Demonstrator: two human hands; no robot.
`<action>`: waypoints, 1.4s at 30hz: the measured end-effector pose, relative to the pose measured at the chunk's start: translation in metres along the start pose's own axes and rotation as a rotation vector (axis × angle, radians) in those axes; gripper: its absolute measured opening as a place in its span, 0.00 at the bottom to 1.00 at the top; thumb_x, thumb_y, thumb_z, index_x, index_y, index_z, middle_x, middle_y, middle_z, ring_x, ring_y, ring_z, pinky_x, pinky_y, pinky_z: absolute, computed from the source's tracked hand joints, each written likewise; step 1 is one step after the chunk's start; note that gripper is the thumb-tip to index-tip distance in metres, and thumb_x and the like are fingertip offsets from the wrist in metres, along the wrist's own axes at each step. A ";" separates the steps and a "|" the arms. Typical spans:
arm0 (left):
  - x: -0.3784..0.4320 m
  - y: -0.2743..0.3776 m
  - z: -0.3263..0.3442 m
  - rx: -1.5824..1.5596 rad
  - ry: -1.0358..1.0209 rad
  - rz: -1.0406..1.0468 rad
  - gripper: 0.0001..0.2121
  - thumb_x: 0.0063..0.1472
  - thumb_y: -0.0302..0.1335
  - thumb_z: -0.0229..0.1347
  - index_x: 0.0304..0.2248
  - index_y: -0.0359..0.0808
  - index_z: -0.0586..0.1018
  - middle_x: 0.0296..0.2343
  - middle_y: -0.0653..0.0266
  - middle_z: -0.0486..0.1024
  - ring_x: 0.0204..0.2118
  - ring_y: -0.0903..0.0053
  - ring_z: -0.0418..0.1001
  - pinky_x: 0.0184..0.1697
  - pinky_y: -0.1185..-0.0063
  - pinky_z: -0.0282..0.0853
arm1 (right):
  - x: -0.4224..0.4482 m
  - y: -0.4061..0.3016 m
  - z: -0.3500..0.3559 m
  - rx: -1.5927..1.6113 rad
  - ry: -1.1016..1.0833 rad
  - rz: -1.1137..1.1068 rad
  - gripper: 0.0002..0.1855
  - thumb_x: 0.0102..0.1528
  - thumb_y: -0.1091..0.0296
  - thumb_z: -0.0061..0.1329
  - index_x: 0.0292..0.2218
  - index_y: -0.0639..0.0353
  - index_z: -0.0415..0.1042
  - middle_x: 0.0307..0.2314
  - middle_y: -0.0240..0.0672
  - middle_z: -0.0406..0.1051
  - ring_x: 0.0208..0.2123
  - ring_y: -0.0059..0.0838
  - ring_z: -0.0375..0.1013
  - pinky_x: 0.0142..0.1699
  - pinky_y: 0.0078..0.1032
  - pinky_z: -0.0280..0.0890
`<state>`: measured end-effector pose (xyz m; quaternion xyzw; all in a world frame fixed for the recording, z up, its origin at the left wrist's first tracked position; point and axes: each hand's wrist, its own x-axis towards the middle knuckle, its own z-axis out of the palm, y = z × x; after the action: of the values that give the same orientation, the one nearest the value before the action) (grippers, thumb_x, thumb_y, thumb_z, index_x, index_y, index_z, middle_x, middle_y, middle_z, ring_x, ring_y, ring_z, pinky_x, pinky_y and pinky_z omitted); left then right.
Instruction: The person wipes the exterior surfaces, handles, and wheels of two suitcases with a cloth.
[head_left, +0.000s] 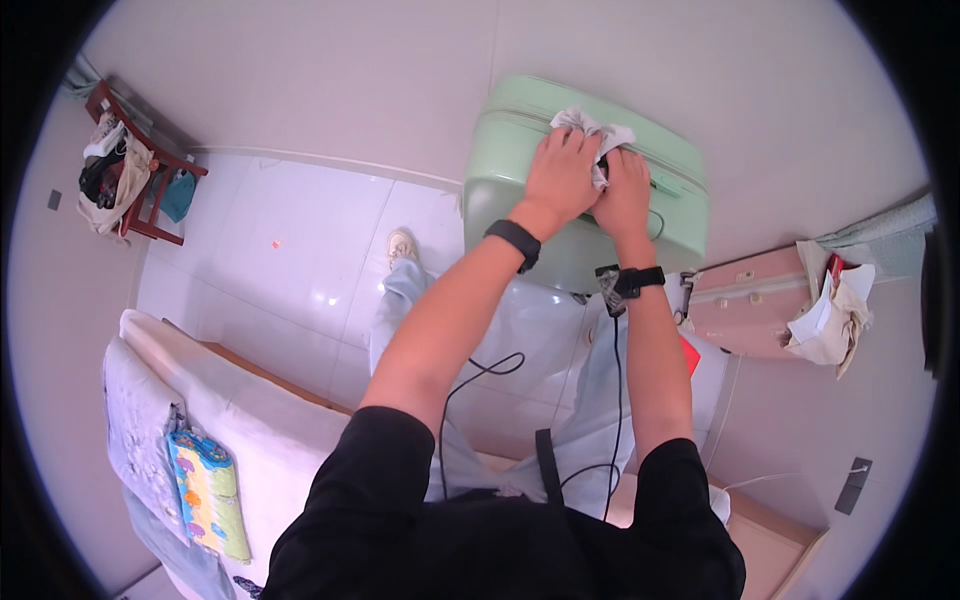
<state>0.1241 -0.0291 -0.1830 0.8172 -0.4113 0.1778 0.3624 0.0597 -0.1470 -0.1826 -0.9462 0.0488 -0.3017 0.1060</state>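
Observation:
A pale green hard-shell suitcase (510, 180) stands on the tiled floor against the wall in front of me. A crumpled white cloth or tissue (616, 135) lies over its upper side, near the zipper seam. My left hand (561, 176) grips the cloth from the left, with its fingertips pressed into it. Close against it, my right hand (626, 199) has its fingers curled over the cloth's right part. A small dark part shows between the hands, mostly hidden. Each wrist wears a black band, and a black cable (616, 390) hangs from the right one.
A pink suitcase (739, 296) with papers and cloth on top stands to the right. On the left are a bed (262, 420) bearing a folded patterned cloth (206, 495) and a red wooden chair (161, 225) with a loaded bag. A red object (690, 357) lies beside my right arm.

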 end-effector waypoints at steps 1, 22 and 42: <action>-0.004 0.001 -0.002 -0.007 -0.023 0.014 0.26 0.52 0.33 0.56 0.51 0.36 0.71 0.42 0.60 0.71 0.52 0.62 0.63 0.56 0.67 0.59 | -0.007 -0.001 -0.002 0.006 -0.030 0.024 0.19 0.50 0.73 0.47 0.45 0.62 0.67 0.41 0.45 0.68 0.47 0.48 0.65 0.61 0.45 0.53; -0.058 0.094 -0.006 0.051 -0.227 0.241 0.30 0.56 0.34 0.54 0.57 0.35 0.63 0.45 0.51 0.66 0.51 0.55 0.62 0.54 0.63 0.60 | -0.117 -0.016 -0.081 -0.113 0.173 0.222 0.17 0.46 0.70 0.50 0.40 0.59 0.70 0.40 0.39 0.70 0.48 0.38 0.66 0.62 0.41 0.53; -0.029 0.154 0.023 -0.152 -0.387 0.371 0.39 0.48 0.33 0.59 0.59 0.32 0.60 0.46 0.43 0.63 0.53 0.47 0.59 0.56 0.58 0.56 | -0.136 0.024 -0.141 -0.189 0.142 0.368 0.23 0.43 0.69 0.50 0.44 0.61 0.70 0.43 0.39 0.69 0.52 0.39 0.65 0.64 0.40 0.51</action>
<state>-0.0171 -0.0919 -0.1466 0.7172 -0.6276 0.0504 0.2988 -0.1339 -0.1733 -0.1521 -0.9035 0.2561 -0.3370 0.0666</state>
